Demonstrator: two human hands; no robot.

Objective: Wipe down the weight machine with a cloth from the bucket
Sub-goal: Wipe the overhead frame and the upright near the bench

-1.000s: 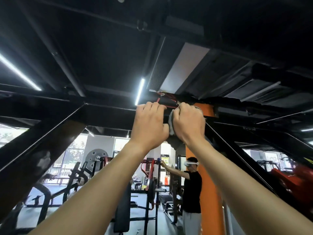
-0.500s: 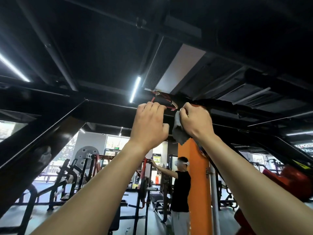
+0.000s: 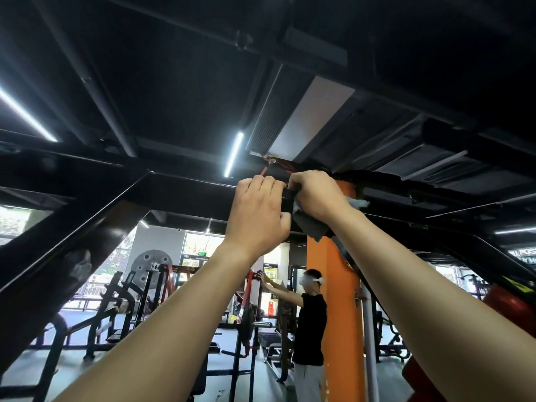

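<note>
Overhead reach. Our left hand (image 3: 255,216) hooks its curled fingers over the weight machine's black steel crossbeam (image 3: 185,195) and grips it. Our right hand (image 3: 316,195), just beside it toward the beam's right end, clamps the crumpled grey cloth (image 3: 311,224) against the beam. A loose tail hangs below the lower edge.

Risks, as we judge them:
- If the grip eases, the cloth drops.
- A leftward wipe runs into the left hand.
- Arms at full stretch mean weak pressure.

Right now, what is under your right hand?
A grey cloth, gripped by the right hand against the black bar. Its loose end hangs below the palm. The stretch of bar beneath the cloth is covered, so its state cannot be seen.
</note>
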